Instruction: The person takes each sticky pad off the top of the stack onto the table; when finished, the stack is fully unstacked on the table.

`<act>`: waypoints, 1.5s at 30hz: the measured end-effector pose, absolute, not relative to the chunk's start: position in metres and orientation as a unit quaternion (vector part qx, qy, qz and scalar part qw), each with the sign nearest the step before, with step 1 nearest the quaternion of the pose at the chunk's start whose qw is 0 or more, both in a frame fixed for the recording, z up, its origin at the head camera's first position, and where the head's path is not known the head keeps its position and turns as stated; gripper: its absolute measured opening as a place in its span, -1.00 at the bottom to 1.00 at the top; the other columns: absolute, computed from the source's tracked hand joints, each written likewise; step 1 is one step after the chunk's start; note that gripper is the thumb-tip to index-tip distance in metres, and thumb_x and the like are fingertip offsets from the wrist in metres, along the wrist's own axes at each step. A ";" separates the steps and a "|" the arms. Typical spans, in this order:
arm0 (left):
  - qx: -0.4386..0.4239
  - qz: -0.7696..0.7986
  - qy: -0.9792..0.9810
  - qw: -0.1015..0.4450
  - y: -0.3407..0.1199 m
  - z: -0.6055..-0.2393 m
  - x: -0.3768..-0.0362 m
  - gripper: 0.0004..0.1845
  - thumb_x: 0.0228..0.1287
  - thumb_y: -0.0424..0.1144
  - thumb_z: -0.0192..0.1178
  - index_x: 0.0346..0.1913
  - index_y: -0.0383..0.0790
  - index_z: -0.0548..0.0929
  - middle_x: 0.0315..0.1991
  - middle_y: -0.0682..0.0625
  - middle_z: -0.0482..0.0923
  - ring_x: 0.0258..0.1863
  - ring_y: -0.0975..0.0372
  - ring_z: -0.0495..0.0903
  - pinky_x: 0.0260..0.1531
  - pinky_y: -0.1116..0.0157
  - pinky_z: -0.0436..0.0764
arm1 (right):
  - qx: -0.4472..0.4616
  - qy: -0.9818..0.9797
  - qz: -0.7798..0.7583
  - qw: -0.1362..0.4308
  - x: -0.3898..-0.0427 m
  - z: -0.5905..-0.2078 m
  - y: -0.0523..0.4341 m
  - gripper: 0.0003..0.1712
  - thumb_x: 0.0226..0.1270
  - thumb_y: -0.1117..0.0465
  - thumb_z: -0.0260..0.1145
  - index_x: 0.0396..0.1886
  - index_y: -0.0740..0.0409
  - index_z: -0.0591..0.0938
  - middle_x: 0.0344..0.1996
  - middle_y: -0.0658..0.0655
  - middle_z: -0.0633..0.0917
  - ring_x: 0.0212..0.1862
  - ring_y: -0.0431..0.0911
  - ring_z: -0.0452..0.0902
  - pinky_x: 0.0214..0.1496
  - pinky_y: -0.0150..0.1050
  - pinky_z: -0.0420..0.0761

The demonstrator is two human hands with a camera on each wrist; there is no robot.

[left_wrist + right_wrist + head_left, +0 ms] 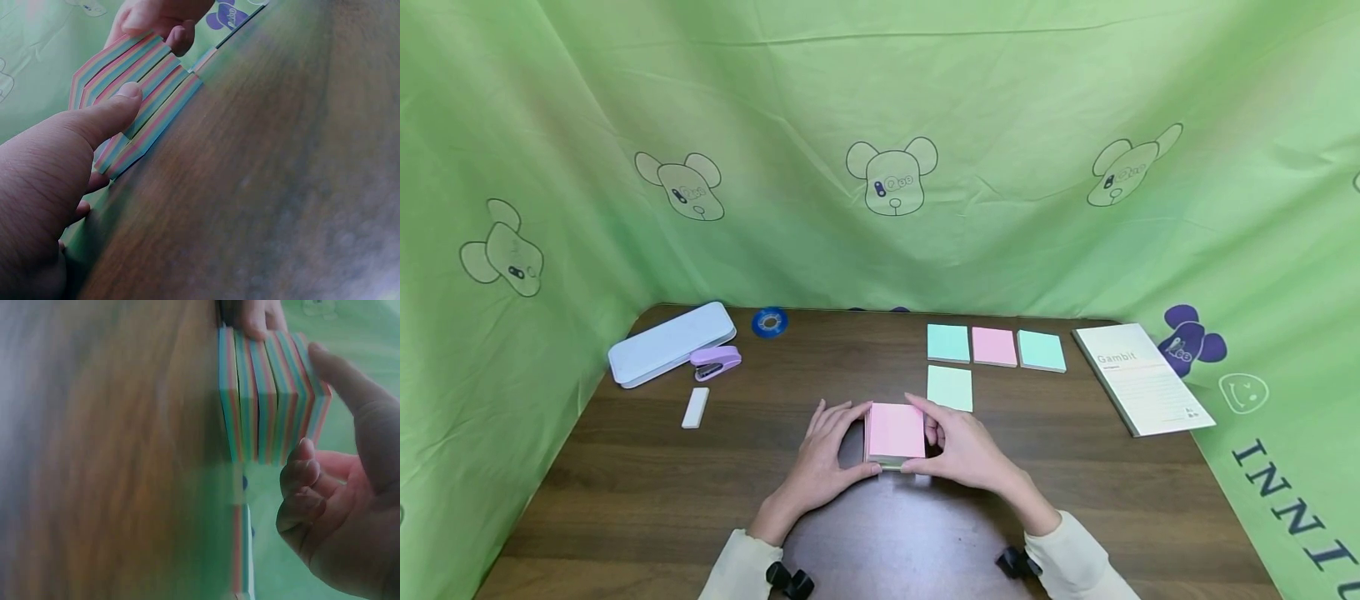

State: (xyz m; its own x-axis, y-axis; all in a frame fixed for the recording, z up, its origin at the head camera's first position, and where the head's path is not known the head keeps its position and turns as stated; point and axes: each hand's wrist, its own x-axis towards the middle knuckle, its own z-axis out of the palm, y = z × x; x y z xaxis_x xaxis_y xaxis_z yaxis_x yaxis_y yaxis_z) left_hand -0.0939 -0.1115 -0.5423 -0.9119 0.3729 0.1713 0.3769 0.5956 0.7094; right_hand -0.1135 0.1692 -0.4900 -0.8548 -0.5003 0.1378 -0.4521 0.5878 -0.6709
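Where green cloth (880,100) walls it, dark wooden table (1075,500) holds sticky-note stack (896,432)

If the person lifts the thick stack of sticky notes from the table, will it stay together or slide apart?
The stack of sticky notes seems to consist of several separate pads, stepped at the side in the wrist views, so it may shear apart if lifted loosely. The left hand and the right hand clasp opposite sides, which should help. It probably will not roll.

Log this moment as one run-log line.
left hand: holds sticky-note stack | right hand: holds same stack | stack: on table, pink top | nearby: four loose pads
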 end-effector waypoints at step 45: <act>-0.204 -0.402 -0.893 -0.001 -0.111 -0.540 -0.092 0.01 0.29 0.14 0.61 0.72 0.04 0.38 0.56 -0.02 0.52 0.66 -0.07 0.31 0.77 -0.18 -0.21 | -0.166 0.898 -0.406 0.036 -0.151 -0.503 0.299 -0.09 0.24 0.25 0.74 0.55 0.23 0.52 -0.35 0.02 0.47 -0.33 -0.22 0.36 -0.33 -0.40 0.41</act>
State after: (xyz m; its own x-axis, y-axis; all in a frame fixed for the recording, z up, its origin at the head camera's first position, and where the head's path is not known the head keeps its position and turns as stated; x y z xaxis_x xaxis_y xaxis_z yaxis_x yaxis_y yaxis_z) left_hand -0.0920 -0.1111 -0.5397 -0.9169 0.3645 0.1625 0.3632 0.5936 0.7181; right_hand -0.1511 0.2991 -0.5034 -0.9424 -0.3270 0.0707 -0.2689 0.6147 -0.7415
